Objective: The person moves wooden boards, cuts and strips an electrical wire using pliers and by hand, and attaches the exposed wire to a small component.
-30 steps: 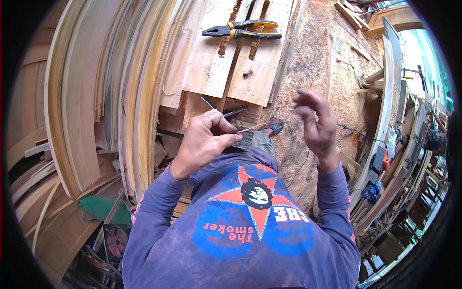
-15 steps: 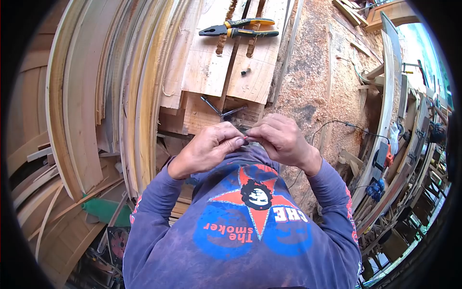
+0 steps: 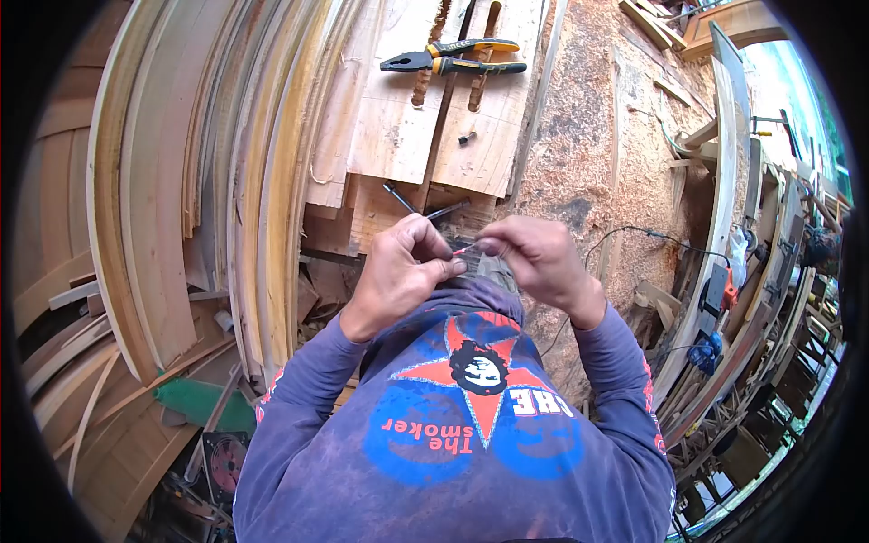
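Note:
My left hand point(image 3: 405, 276) is closed in a pinch, thumb and forefinger together on a thin red piece point(image 3: 460, 252) that looks like a wire. Facing it, my right hand point(image 3: 543, 264) pinches a thin strand at the red piece's other side. Whether the two are joined is too small to tell. Just beyond my fingers, two dark metal rods point(image 3: 449, 209) form a V against the wood. Farther off, combination pliers point(image 3: 453, 56) with yellow and black handles lie on slotted boards point(image 3: 387, 136). A small dark metal piece point(image 3: 467, 138) rests nearer me on the boards.
Long curved planks point(image 3: 149, 190) stand stacked on the left. Sawdust point(image 3: 593, 136) covers the ground on the right, crossed by a black cable point(image 3: 656, 233). An orange tool point(image 3: 730, 291) is at the far right. A green object point(image 3: 204, 404) and a fan point(image 3: 226, 462) sit lower left.
My hands have moved slightly apart, showing more of the red piece and strand between them. My left hand has turned a little. The pliers and boards sit slightly lower and farther right in view.

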Motion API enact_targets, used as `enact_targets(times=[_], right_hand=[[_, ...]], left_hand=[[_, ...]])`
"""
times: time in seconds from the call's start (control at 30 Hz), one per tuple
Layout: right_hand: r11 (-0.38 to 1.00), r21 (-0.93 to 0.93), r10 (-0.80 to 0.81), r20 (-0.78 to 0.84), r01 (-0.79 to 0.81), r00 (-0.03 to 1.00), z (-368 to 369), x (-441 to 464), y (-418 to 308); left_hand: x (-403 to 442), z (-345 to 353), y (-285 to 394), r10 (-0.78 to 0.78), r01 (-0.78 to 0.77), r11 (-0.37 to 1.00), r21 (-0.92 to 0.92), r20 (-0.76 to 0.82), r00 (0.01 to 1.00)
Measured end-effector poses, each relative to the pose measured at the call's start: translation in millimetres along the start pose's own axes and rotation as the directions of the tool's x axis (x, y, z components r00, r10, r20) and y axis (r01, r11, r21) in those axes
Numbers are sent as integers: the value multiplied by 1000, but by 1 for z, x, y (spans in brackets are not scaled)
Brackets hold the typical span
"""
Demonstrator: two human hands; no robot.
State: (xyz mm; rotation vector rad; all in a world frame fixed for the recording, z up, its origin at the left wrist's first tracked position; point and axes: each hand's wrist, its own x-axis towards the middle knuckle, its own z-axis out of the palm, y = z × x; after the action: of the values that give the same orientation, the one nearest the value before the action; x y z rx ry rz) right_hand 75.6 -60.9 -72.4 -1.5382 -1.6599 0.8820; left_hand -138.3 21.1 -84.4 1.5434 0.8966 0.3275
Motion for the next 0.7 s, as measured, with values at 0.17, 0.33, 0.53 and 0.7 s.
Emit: enact_targets(times=[0.17, 0.33, 0.53, 0.7], right_hand=[[866, 433, 310, -74, -250, 948, -6, -5, 2], [967, 252, 62, -102, -35, 993, 19, 7, -3], [949, 283, 171, -81, -142, 982, 23, 20, -9], [961, 244, 140, -44, -126, 989, 17, 31, -12]], left_hand=[[5, -20, 3, -269, 291, 904, -314, 112, 957], [6, -27, 3, -278, 310, 914, -262, 154, 948], [7, -41, -3, -84, 173, 963, -205, 383, 920], [11, -42, -3, 31, 44, 975, -218, 328, 944]])
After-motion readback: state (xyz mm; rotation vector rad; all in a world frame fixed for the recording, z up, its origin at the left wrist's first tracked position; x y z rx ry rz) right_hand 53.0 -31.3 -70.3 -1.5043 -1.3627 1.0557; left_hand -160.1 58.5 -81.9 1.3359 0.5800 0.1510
